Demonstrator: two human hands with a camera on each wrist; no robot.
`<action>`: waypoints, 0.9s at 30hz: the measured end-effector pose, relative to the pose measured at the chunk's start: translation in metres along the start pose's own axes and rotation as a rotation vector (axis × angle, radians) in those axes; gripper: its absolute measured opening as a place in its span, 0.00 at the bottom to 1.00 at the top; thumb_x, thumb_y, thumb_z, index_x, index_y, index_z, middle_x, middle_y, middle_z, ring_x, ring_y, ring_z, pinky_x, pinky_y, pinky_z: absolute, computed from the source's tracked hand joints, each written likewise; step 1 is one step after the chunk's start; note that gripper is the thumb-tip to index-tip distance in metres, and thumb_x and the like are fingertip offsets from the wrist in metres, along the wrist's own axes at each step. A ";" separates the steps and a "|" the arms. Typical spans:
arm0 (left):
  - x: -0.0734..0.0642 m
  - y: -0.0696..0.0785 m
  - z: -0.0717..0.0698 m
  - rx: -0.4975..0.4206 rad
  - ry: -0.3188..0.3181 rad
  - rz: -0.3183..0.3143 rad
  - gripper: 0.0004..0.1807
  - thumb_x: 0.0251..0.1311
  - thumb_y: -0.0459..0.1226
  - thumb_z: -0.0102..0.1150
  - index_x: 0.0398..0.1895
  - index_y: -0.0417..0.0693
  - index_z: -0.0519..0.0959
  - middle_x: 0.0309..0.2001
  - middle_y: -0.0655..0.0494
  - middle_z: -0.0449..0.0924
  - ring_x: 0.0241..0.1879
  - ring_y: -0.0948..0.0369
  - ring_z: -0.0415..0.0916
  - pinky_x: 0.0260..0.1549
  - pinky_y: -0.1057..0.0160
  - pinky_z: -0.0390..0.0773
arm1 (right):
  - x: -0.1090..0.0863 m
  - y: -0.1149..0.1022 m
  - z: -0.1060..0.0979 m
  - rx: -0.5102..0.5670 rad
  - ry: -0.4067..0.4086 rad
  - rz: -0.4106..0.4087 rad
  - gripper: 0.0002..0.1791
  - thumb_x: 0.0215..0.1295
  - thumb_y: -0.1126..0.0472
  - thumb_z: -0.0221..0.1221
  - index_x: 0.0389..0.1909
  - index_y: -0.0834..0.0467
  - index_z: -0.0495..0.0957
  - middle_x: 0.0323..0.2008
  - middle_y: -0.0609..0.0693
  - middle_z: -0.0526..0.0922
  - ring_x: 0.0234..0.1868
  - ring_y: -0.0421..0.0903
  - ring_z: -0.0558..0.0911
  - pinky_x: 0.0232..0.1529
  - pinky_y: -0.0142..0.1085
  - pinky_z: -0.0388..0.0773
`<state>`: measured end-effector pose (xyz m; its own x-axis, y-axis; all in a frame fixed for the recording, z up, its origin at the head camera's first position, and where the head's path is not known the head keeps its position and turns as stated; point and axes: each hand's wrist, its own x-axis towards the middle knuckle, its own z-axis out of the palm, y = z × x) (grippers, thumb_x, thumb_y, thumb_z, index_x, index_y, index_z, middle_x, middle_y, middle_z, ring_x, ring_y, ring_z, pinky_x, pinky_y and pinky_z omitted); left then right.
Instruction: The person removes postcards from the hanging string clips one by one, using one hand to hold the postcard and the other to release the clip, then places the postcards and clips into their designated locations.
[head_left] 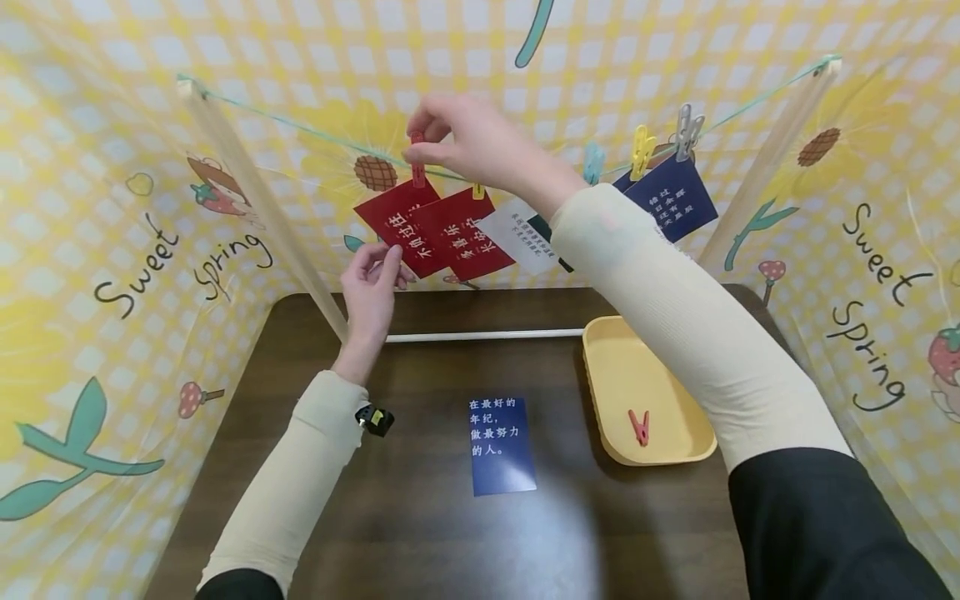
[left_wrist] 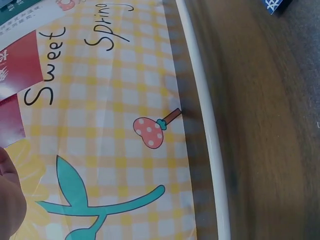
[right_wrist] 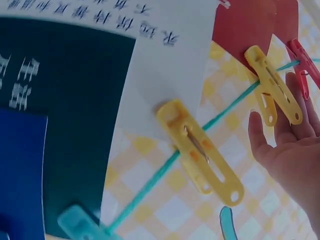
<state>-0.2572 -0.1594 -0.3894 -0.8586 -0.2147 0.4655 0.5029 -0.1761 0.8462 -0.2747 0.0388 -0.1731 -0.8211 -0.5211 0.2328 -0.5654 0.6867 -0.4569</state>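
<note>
At the left part of a green string (head_left: 300,127), my right hand (head_left: 480,143) pinches a red clothespin (head_left: 417,173) between thumb and fingers. The clothespin sits at the top edge of the leftmost red card (head_left: 386,212). My left hand (head_left: 372,283) pinches that card near its lower corner; the left wrist view shows the thumb (left_wrist: 11,200) by the card edge. Beside it hangs a second red card (head_left: 468,237) under a yellow clothespin (right_wrist: 272,85). A white card (head_left: 517,237) hangs from another yellow clothespin (right_wrist: 200,152), partly hidden by my right arm in the head view.
Further right, blue cards (head_left: 671,200) hang by yellow, grey and light-blue clothespins (head_left: 593,162). Wooden posts (head_left: 255,200) carry the string, with a white rod (head_left: 487,336) low between them. A blue card (head_left: 502,450) lies on the table; a yellow tray (head_left: 600,392) holds one pink clothespin (head_left: 639,427).
</note>
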 end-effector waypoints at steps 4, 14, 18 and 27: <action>0.001 0.003 0.000 -0.003 0.001 0.017 0.02 0.71 0.28 0.61 0.41 0.37 0.81 0.31 0.52 0.81 0.21 0.59 0.79 0.22 0.68 0.79 | 0.001 0.002 0.000 0.032 0.004 -0.008 0.20 0.76 0.46 0.61 0.58 0.54 0.76 0.52 0.44 0.85 0.54 0.37 0.80 0.52 0.27 0.76; 0.001 0.008 -0.001 0.048 -0.006 0.077 0.04 0.70 0.27 0.62 0.43 0.33 0.79 0.32 0.52 0.80 0.20 0.62 0.78 0.21 0.71 0.78 | -0.001 0.009 0.005 0.022 0.137 -0.141 0.14 0.77 0.54 0.60 0.53 0.60 0.77 0.46 0.48 0.86 0.51 0.40 0.82 0.55 0.29 0.76; -0.001 0.008 -0.004 0.070 -0.004 0.090 0.10 0.71 0.28 0.61 0.45 0.24 0.76 0.32 0.53 0.79 0.21 0.63 0.78 0.22 0.71 0.78 | -0.003 0.009 0.005 0.033 0.225 -0.188 0.12 0.78 0.56 0.59 0.51 0.60 0.78 0.43 0.47 0.89 0.52 0.39 0.83 0.54 0.29 0.75; -0.013 0.006 -0.021 0.100 0.066 0.077 0.11 0.71 0.29 0.62 0.46 0.24 0.76 0.33 0.52 0.78 0.21 0.64 0.78 0.21 0.70 0.78 | -0.009 0.007 0.001 0.146 0.394 -0.275 0.13 0.76 0.57 0.59 0.51 0.63 0.77 0.42 0.48 0.89 0.49 0.36 0.85 0.61 0.21 0.70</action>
<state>-0.2414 -0.1780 -0.3957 -0.8079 -0.2873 0.5145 0.5514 -0.0604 0.8321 -0.2711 0.0477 -0.1787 -0.6261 -0.4223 0.6555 -0.7714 0.4578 -0.4419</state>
